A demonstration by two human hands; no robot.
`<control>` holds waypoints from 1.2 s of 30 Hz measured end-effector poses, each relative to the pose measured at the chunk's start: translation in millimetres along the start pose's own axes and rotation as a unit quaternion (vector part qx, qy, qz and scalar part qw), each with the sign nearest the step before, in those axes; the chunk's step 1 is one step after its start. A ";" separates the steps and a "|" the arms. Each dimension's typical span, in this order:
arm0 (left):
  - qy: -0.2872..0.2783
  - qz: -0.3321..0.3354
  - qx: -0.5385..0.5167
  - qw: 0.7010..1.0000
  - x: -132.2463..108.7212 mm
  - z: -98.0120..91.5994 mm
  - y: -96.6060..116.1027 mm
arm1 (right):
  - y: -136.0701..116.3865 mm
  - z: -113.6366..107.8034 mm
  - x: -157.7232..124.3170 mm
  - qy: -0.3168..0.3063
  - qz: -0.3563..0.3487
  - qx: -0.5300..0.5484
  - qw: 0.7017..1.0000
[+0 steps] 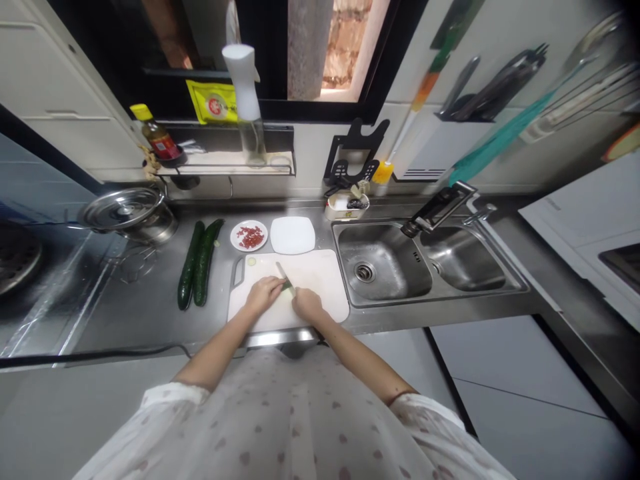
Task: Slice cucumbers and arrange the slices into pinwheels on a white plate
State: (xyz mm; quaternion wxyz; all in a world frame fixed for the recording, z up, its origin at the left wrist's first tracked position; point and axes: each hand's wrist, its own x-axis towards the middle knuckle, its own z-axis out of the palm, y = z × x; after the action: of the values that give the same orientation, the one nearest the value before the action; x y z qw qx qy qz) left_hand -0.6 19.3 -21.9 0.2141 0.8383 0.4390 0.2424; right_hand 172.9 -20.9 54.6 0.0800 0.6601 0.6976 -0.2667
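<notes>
Over a white cutting board (320,273), my right hand (307,305) is closed around the handle of a kitchen knife (282,270), its blade pointing away and to the left. My left hand (265,295) has its fingers pinched on a short green piece of cucumber (287,285) against the blade. How deep the blade sits in it cannot be made out. A pale round cucumber slice (251,261) lies at the board's upper left corner. Left of the board rest two whole cucumbers (189,270), side by side. Behind it are a plate of chopped red pieces (250,235) and a white square plate (293,235).
A double sink (385,267) with a black faucet (440,207) lies right of the board. At the back left stands a lidded steel pot (145,213). A wall rack (225,163) holds a sauce bottle (160,140) and a spray bottle (247,100). A utensil caddy (345,208) sits behind the sink.
</notes>
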 end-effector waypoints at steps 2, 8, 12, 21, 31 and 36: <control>0.001 0.002 -0.002 1.000 -0.3 -0.1 0.3 | -0.4 2.1 4.5 0.002 -0.001 0.004 1.000; 0.005 0.000 0.000 1.000 -0.2 0.2 0.3 | -2.4 4.9 11.9 0.009 0.004 0.014 1.000; 0.002 -0.002 0.004 1.000 0.4 -0.1 1.0 | -0.9 4.2 5.3 0.007 0.005 0.008 1.000; 0.002 -0.006 -0.001 1.000 0.8 -0.7 1.9 | 1.0 4.9 -7.1 -0.005 0.019 -0.012 1.000; 0.009 -0.004 -0.003 1.000 0.4 -1.0 3.0 | 1.5 8.8 -0.2 0.001 0.015 -0.003 1.000; 0.009 -0.007 -0.003 1.000 0.4 -2.8 4.6 | -2.1 7.2 6.3 0.016 0.007 0.005 1.000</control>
State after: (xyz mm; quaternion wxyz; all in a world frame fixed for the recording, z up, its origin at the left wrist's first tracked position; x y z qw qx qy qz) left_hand 0.9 17.7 -17.0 0.2145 0.8323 0.4459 0.2501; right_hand 168.5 -18.8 46.2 0.0674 0.6695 0.6929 -0.2592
